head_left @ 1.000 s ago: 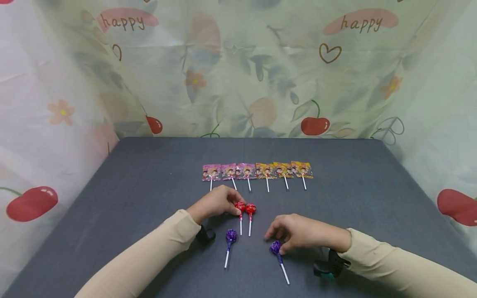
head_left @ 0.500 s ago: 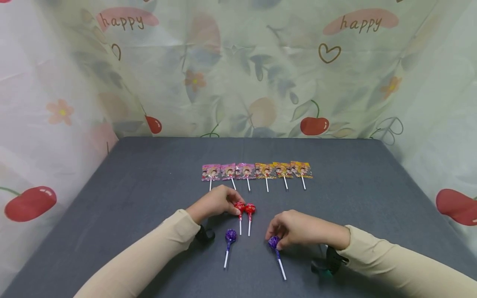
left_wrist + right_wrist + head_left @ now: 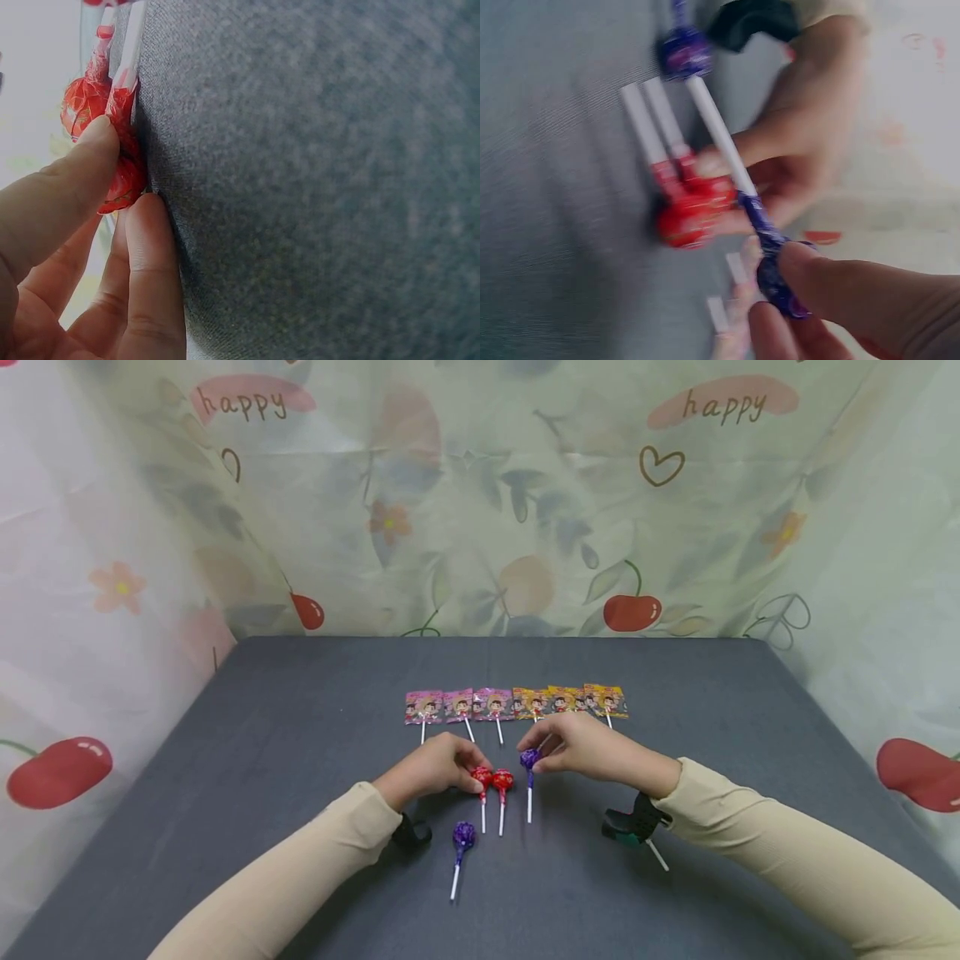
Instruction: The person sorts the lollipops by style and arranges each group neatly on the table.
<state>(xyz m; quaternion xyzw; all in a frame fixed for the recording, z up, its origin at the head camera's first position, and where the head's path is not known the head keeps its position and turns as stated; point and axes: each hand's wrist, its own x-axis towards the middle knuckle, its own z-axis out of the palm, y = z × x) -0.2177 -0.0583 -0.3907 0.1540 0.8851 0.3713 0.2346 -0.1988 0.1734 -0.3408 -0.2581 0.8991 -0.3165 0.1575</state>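
Observation:
My left hand (image 3: 438, 768) pinches the head of a red-wrapped lollipop (image 3: 124, 161) between thumb and fingers at the table's middle. Right beside it lies a second red lollipop (image 3: 502, 779), its white stick likewise pointing toward me. My right hand (image 3: 588, 747) grips a purple lollipop (image 3: 529, 760) by its wrapped head, a little to the right of the red pair, stick hanging toward me. In the right wrist view this purple lollipop (image 3: 772, 277) is held between thumb and fingertips. Another purple lollipop (image 3: 463, 837) lies nearer to me, below the red ones.
Behind the hands runs a row of flat-wrapped lollipops, pink ones (image 3: 493, 703) left and yellow ones (image 3: 606, 700) right. A white stick (image 3: 657, 855) pokes out from under the right wrist's black camera (image 3: 633, 820). Patterned curtains (image 3: 480, 510) surround the dark table (image 3: 315, 693).
My right hand has taken hold of the purple lollipop and carried it forward and left, beside the red pair. The white stick by the right wrist has come into view. My left hand stays put.

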